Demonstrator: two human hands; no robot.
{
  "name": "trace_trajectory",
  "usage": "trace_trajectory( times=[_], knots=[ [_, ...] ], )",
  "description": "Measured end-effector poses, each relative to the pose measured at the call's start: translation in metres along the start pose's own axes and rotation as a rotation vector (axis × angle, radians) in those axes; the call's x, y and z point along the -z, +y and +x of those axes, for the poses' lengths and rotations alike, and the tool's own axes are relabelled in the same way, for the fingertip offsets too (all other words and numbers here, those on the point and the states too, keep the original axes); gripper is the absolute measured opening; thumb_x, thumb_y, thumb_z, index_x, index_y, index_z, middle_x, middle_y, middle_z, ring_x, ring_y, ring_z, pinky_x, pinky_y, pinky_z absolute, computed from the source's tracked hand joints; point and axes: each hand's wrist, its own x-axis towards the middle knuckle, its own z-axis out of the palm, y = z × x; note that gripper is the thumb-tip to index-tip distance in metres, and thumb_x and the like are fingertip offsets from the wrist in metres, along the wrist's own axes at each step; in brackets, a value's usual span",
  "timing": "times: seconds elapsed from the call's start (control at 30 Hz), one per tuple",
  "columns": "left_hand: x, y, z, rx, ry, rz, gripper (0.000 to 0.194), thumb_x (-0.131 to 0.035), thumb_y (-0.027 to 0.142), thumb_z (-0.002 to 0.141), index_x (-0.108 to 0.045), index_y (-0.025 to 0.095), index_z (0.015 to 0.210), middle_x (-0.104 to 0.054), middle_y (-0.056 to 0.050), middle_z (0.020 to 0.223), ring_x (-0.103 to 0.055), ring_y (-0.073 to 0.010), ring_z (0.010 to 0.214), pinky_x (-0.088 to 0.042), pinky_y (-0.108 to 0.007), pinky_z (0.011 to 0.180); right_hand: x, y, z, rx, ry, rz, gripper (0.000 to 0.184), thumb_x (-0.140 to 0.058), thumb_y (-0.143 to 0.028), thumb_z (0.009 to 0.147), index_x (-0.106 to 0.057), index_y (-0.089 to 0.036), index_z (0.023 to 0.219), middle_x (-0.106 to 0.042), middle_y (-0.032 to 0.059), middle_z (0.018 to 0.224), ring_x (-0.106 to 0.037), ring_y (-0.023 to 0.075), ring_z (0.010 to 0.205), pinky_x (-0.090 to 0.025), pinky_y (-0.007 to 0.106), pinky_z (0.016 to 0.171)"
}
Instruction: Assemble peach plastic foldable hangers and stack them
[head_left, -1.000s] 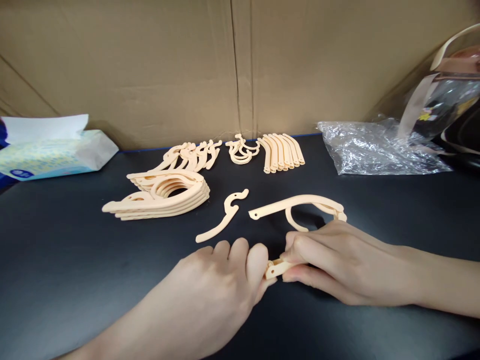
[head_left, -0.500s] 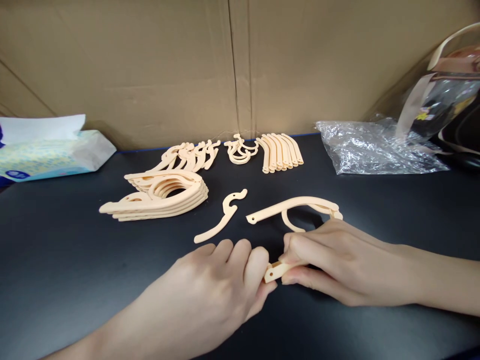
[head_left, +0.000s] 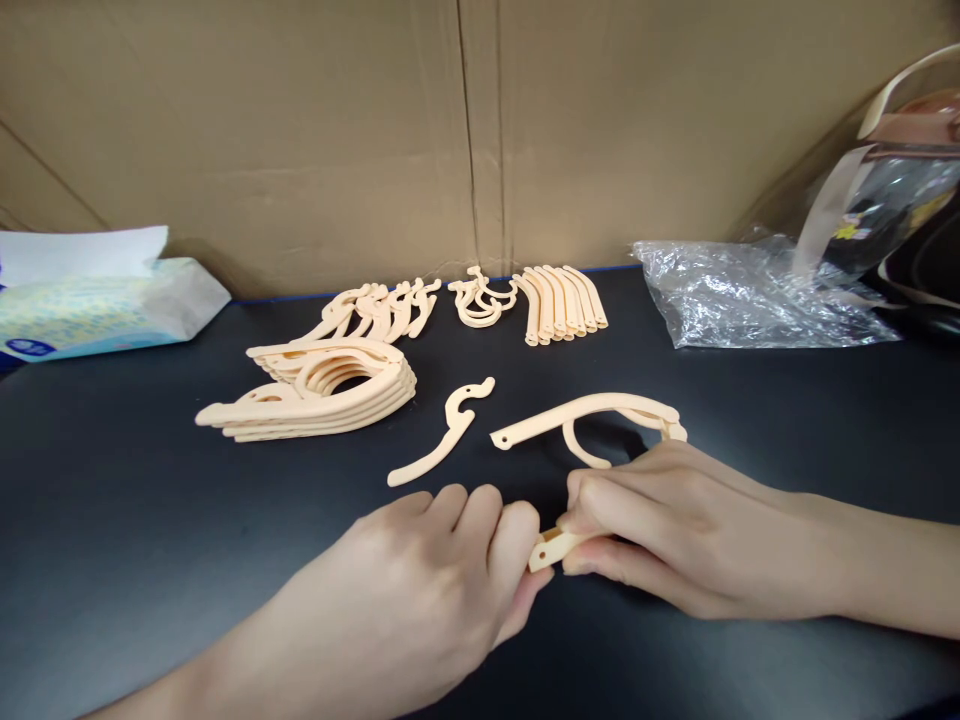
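A cream plastic hanger arm [head_left: 551, 549] with a small hole near its end spans the gap between my hands, most of it covered by fingers. My right hand [head_left: 675, 530] pinches it between thumb and bent fingers. At its left end, my left hand [head_left: 442, 580] is closed around it, knuckles up; what lies inside that grip is hidden. Just beyond my right hand lies a partly joined folding hanger [head_left: 592, 405] with a curved hook below its long arm. A single notched hanger arm [head_left: 442, 440] rests left of it, past my left knuckles.
Folded hangers [head_left: 322, 405] are stacked at left. Behind them lie loose notched arms [head_left: 382, 310], small hooks [head_left: 480, 305] and a row of straight arms [head_left: 562, 305]. A tissue pack [head_left: 112, 300] sits far left; a crinkled clear bag [head_left: 750, 300] and transparent handbag [head_left: 892, 200] are at right.
Both hands keep their grip on the hanger arm in almost the same place. Its visible end has shifted down very slightly. The pieces on the table stay where they were.
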Motion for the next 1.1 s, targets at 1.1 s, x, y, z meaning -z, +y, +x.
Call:
trace_trajectory(
  times=[1.1],
  knots=[
    [-0.0034, 0.0013, 0.0009, 0.027, 0.073, -0.122, 0.033, -0.030, 0.017, 0.106, -0.045, 0.022, 0.076, -0.045, 0.005, 0.061, -0.045, -0.0142, 0.045, -0.029, -0.034, 0.041, 0.0010, 0.0051, 0.0018, 0.098, 0.081, -0.098, 0.034, -0.031, -0.030, 0.109, -0.055, -0.018, 0.088, -0.064, -0.0015, 0.075, -0.053, 0.0100, 0.056, -0.036, 0.026, 0.050]
  ],
)
